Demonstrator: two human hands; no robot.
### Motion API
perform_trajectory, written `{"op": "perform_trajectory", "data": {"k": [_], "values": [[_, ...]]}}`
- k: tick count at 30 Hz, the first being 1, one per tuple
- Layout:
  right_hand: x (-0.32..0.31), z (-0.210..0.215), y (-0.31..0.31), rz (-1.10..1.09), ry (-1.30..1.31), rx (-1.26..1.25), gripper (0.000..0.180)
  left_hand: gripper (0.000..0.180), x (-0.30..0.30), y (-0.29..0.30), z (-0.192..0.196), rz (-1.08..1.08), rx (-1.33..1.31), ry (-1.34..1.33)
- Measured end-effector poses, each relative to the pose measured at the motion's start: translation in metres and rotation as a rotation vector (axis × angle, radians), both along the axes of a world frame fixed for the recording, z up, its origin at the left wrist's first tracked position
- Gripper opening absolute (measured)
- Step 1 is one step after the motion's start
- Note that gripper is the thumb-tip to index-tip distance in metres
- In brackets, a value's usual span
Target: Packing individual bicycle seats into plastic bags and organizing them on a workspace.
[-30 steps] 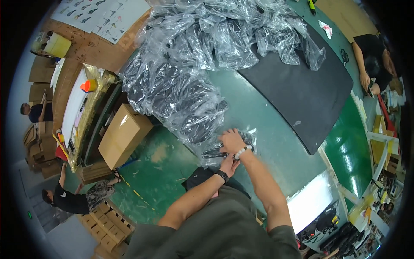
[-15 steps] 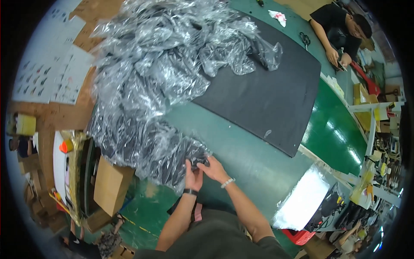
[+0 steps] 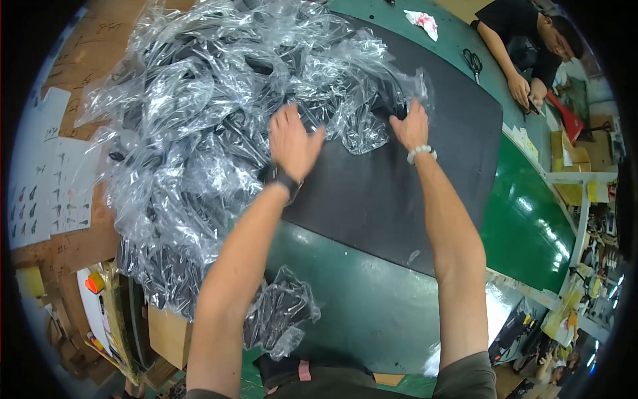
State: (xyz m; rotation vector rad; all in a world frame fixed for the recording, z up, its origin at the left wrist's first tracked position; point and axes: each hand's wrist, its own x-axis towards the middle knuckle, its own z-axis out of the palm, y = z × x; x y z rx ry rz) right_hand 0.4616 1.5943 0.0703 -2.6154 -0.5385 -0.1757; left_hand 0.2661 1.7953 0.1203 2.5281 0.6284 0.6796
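A large heap of clear plastic bags (image 3: 179, 126) with dark parts inside spreads over the left of the table and onto a black board (image 3: 372, 199). My left hand (image 3: 292, 143) is over the heap's right side, fingers stretched and thumb apart, slightly blurred. Farther right, my right hand (image 3: 412, 130) has its thumb and fingers on either side of a bagged dark part (image 3: 401, 106) at the heap's right end. One separate bagged dark part (image 3: 282, 312) lies by the near table edge, below my left forearm.
The green table (image 3: 372, 299) runs under the board. Black scissors (image 3: 472, 63) and a crumpled, red-stained tissue (image 3: 423, 24) lie at the far right. Across the table a person (image 3: 525, 53) handles a small item. Printed sheets (image 3: 53, 179) and a cardboard box (image 3: 169, 332) are at left.
Both hands have left the bagged part at the near edge and reached forward to the heap, moving apart. That part now lies separately near me. Bags on the board have shifted toward me.
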Motion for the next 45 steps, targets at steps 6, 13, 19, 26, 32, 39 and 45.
{"op": "perform_trajectory", "data": {"k": [6, 13, 19, 26, 32, 39, 45], "values": [[-0.018, -0.02, 0.002, 0.034, 0.116, -0.016, 0.054, 0.073, 0.043, 0.052, -0.034, 0.231, -0.068, 0.409], [-0.201, -0.022, -0.16, 0.038, -0.033, -0.008, 0.046, 0.062, -0.038, 0.016, -0.027, 0.121, -0.397, 0.219], [-0.353, 0.006, -0.267, 0.217, 0.175, -0.099, 0.035, 0.026, -0.136, -0.094, 0.012, 0.147, -0.828, 0.069], [-0.415, 0.056, -0.29, 0.072, 0.192, -0.116, 0.03, 0.028, -0.285, -0.191, 0.069, -0.074, -1.269, 0.206], [-0.495, 0.033, -0.299, -0.654, 1.268, 1.921, 0.029, 0.041, -0.305, -0.235, 0.04, -0.324, -1.529, 0.536], [-0.466, 0.017, -0.26, -1.016, 1.163, 1.985, 0.039, 0.053, -0.221, -0.23, -0.013, -0.618, -0.997, 0.671], [-0.479, -0.02, -0.254, -1.03, 1.026, 1.653, 0.054, 0.05, -0.226, -0.236, -0.057, -0.439, -0.547, 0.56]]}}
